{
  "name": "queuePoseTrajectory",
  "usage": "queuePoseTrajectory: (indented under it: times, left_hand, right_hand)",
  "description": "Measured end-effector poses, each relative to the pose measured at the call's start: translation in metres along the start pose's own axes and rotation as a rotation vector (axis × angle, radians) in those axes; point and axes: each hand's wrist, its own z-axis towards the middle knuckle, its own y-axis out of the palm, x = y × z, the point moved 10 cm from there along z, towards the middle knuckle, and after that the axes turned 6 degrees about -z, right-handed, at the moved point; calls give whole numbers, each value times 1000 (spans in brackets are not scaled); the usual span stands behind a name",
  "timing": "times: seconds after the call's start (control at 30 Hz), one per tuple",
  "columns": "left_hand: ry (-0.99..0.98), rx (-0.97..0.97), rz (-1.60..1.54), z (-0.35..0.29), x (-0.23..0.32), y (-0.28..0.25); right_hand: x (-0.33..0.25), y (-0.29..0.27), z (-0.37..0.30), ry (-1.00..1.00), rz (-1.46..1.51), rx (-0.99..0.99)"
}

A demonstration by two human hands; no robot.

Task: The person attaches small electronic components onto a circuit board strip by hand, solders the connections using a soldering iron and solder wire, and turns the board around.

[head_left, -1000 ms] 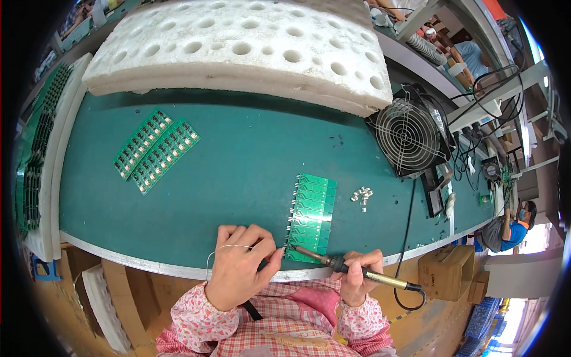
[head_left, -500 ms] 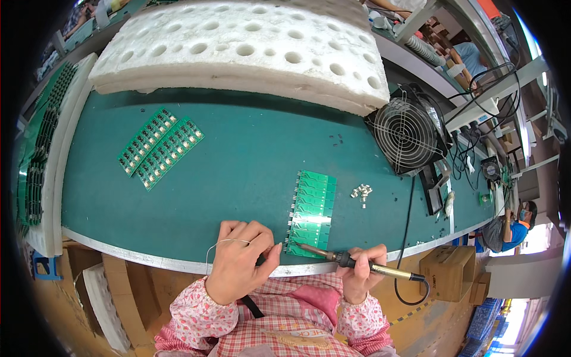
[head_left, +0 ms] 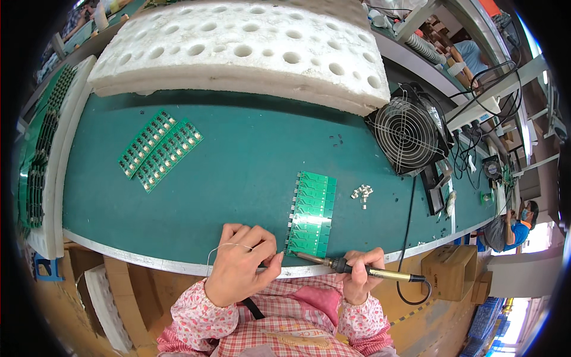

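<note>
A green circuit board panel (head_left: 310,209) lies near the table's front edge, its row of metal pins sticking out on the left side. My right hand (head_left: 359,275) is closed around the handle of a soldering iron (head_left: 389,274). The iron's tip is at the panel's near left corner, by the last pins; whether it touches them I cannot tell. Left of the panel, my left hand (head_left: 242,265) pinches a thin solder wire (head_left: 215,248), which loops over the back of the fingers. The wire's end is hidden near the fingertips.
Two green boards with mounted parts (head_left: 159,150) lie at the left. Small metal parts (head_left: 361,194) sit right of the panel. A fan (head_left: 405,132) and a white foam block (head_left: 238,56) stand behind. Stacked boards (head_left: 41,143) line the left edge. The iron's cable (head_left: 408,223) crosses the right side.
The iron's tip has shifted slightly toward me and left, to the panel's near corner. My right hand moved a little with it, while my left hand stayed nearly in place, still pinching the solder wire.
</note>
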Motion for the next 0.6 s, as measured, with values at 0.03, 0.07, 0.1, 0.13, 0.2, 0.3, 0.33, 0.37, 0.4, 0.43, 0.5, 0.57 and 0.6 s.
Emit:
queuePoseTrajectory:
  times: [0.03, 0.07, 0.1, 0.13, 0.2, 0.3, 0.33, 0.37, 0.4, 0.43, 0.5, 0.57, 0.6]
  left_hand:
    - [-1, -1, -1, 0, 0, 0]
    - [4, -3, 4, 1, 1, 1]
    - [8, -5, 8, 1, 1, 1]
    - [6, -5, 9, 1, 1, 2]
    - [1, -9, 23, 0, 1, 3]
    - [5, -11, 21, 0, 1, 3]
    - [1, -13, 19, 0, 1, 3]
    - [-2, -5, 20, -1, 0, 3]
    - [-5, 2, 20, -1, -1, 2]
    - [-9, 0, 18, -1, -1, 2]
    - [-23, -44, 19, -1, -2, 5]
    - [-20, -46, 22, -1, -2, 5]
    - [-14, -46, 27, -1, -1, 5]
  right_hand:
    - [0, 1, 0, -1, -3, -8]
    - [1, 0, 0, 0, -4, -8]
    - [0, 0, 0, -13, -14, -12]
    - [-1, 1, 0, -26, -23, -17]
    - [-1, 2, -1, -17, -26, -23]
    - [1, 1, -1, -9, -37, -31]
    - [1, 1, -2, -8, -42, -33]
    - [1, 1, -2, -3, -43, -34]
    - [0, 2, -1, -2, -34, -33]
    - [-1, 3, 0, -2, -24, -33]
    - [2, -1, -2, -16, 1, -63]
    - [0, 2, -2, -32, 28, -92]
    - [-1, 4, -1, -9, -2, -61]
